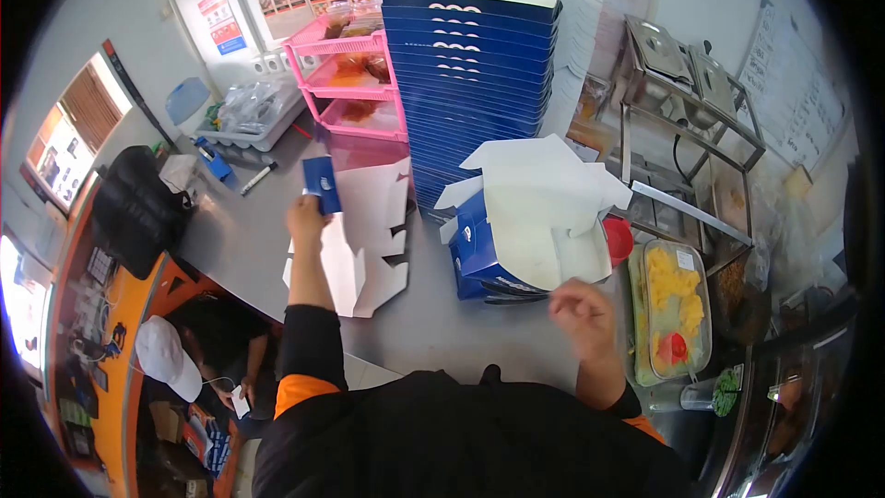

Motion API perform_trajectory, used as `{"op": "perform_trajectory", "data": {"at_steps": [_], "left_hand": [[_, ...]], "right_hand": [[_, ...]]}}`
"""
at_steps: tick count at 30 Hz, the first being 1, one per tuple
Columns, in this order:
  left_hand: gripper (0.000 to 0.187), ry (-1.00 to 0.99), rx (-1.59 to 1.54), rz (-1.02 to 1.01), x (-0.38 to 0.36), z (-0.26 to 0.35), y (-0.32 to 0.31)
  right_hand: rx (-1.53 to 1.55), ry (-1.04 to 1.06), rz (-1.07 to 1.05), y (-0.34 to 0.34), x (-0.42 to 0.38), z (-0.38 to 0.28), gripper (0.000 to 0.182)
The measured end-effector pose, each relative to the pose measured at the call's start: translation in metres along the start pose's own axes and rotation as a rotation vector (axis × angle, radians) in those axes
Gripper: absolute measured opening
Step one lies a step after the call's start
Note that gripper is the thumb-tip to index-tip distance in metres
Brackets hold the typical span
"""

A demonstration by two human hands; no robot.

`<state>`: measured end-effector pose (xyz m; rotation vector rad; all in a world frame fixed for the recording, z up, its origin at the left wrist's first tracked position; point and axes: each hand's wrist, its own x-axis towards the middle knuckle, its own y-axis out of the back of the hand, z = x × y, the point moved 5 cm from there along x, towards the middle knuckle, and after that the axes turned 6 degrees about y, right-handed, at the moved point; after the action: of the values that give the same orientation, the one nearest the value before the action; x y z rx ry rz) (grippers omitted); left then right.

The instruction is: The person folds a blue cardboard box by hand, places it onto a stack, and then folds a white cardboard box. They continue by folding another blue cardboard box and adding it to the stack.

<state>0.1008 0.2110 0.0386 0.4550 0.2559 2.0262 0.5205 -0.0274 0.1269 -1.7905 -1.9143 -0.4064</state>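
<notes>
My left hand (309,219) is closed on the edge of a flat blue cardboard piece (322,184), above an unfolded white box blank (364,258) lying on the metal counter. My right hand (583,311) is raised at the front right corner of an open blue and white box (475,240), its fingers curled; whether they touch the box cannot be made out. The box's white flaps stand up and outward. Behind it rises a tall stack of blue boxes (470,83).
A pink rack (355,88) with food stands behind the blank. Right of the box are a red bowl (618,240) and a container of yellow food (673,295). A marker (258,179) lies left. A person in a white cap (169,357) sits low at left, holding a phone.
</notes>
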Motion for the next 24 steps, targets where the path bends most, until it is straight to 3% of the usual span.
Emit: {"op": "perform_trajectory", "data": {"at_steps": [1,3,5,7,9,11,12,13,15,19,21,24], "left_hand": [[0.019,0.274,-0.427,0.085,-0.021,0.03,0.021],[0.013,0.148,-0.449,0.132,-0.045,0.056,0.052],[0.009,0.01,-0.503,0.108,-0.067,0.062,0.076],[0.008,0.023,-0.82,-0.051,-0.111,0.076,0.077],[0.035,0.04,-0.905,-0.312,-0.158,0.095,0.074],[0.049,0.111,-1.017,-0.429,-0.194,0.125,0.077],[0.049,0.11,-1.071,-0.352,-0.199,0.131,0.087],[0.042,0.123,-0.994,-0.381,-0.199,0.127,0.097],[0.035,0.209,-0.82,-0.233,-0.202,0.116,0.115],[0.03,0.135,-1.011,-0.01,-0.207,0.108,0.148],[0.029,0.097,-1.145,0.115,-0.212,0.118,0.155],[0.029,-0.06,-0.972,0.06,-0.231,0.118,0.147]], "right_hand": [[-0.045,0.014,-0.185,-0.02,0.006,-0.004,0.025],[0.003,0.074,-0.42,-0.06,0.015,-0.003,0.023],[-0.186,0.127,-0.587,-0.1,0.028,0.002,0.033],[-0.309,0.37,-0.527,-0.142,0.045,0.002,0.055],[-0.338,0.486,-0.58,-0.183,0.05,0.023,0.074],[-0.387,0.411,-0.756,-0.212,0.045,0.032,0.084],[-0.44,0.481,-0.79,-0.222,0.039,0.035,0.089],[-0.461,0.506,-0.866,-0.228,0.036,0.034,0.089],[-0.498,0.55,-1.025,-0.237,0.026,0.027,0.091],[-0.089,0.799,-0.876,-0.234,0.028,0.01,0.065],[0.081,0.956,-0.568,-0.227,0.028,-0.007,0.025],[-0.011,1.01,-0.446,-0.231,0.03,-0.026,0.017]]}}
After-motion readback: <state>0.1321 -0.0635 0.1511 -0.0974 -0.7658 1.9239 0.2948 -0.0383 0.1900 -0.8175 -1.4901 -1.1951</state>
